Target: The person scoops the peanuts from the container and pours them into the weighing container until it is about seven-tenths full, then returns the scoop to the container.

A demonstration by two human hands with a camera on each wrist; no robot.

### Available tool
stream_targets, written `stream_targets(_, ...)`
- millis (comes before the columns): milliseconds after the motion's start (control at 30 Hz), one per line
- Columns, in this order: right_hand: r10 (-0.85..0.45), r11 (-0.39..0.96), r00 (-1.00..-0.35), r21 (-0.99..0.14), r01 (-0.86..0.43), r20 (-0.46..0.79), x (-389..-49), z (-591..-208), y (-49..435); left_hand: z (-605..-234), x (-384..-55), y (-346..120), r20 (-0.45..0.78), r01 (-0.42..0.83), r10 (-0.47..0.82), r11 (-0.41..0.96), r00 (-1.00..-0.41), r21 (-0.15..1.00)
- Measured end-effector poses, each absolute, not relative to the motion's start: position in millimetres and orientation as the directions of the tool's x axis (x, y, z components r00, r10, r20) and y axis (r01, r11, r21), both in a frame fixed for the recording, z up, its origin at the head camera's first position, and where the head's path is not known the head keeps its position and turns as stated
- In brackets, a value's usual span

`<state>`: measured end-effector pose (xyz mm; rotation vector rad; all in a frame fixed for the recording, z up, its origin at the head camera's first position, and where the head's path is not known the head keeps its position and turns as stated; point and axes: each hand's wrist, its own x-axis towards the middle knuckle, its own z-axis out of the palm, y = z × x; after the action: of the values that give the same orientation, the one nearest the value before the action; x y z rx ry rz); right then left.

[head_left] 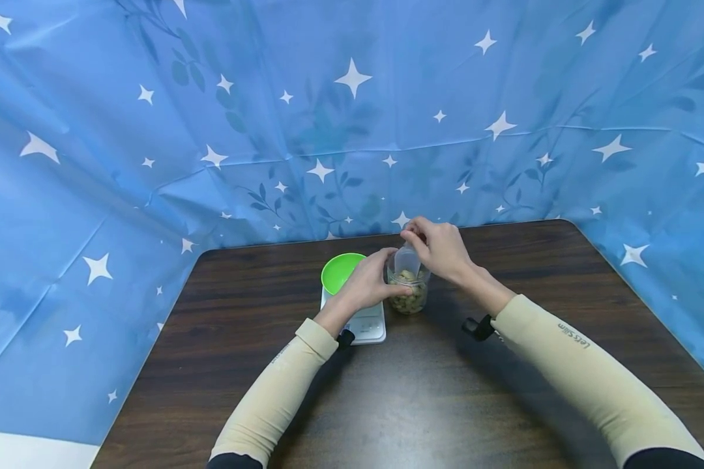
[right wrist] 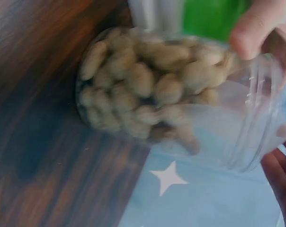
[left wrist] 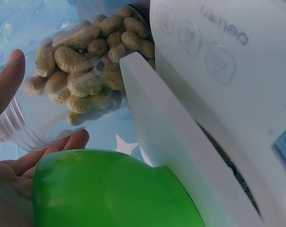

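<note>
A clear plastic jar (head_left: 407, 307) stands on the table, partly filled with unshelled peanuts (left wrist: 81, 61). My left hand (head_left: 365, 284) grips the jar near its mouth, thumb on one side and fingers on the other. Over the opening, my right hand (head_left: 441, 249) pinches the handle of a translucent scoop (head_left: 407, 260). The scoop's end dips inside the jar, down at the peanuts. Just left of the jar, a green bowl (head_left: 339, 272) sits on a white kitchen scale (head_left: 369, 329), partly covered by my left hand and wrist.
The dark wooden table (head_left: 399, 397) ends a short way behind the jar. A blue star-patterned cloth (head_left: 352, 117) hangs behind it. Black wrist straps (head_left: 477, 327) show below both sleeves.
</note>
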<state>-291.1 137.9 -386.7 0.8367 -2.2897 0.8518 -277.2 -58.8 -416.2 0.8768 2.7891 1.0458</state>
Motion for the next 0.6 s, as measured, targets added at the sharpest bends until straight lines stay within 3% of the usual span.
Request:
stream_targets(167,-0.466,0.565,-0.616,-0.322,-0.760,0.635,-289.7,-383.8,130.7,-414.5,-278.6,-59.8,0.160,0.498,0.525,0.605,-0.836,0.620)
stream_targets(267,-0.451,0.564,-0.615,-0.328,-0.758,0.646,-289.9,-385.4,130.6,-413.7,-279.7,-59.8,0.157,0.490,0.514,0.615,-0.843,0.618)
stream_targets(600,-0.229,0.647,-0.762,-0.490,-0.584,0.605,-289.7,-383.2,138.3,-413.2,-279.1,-56.8,0.134,0.482,0.528,0.604,-0.839,0.634)
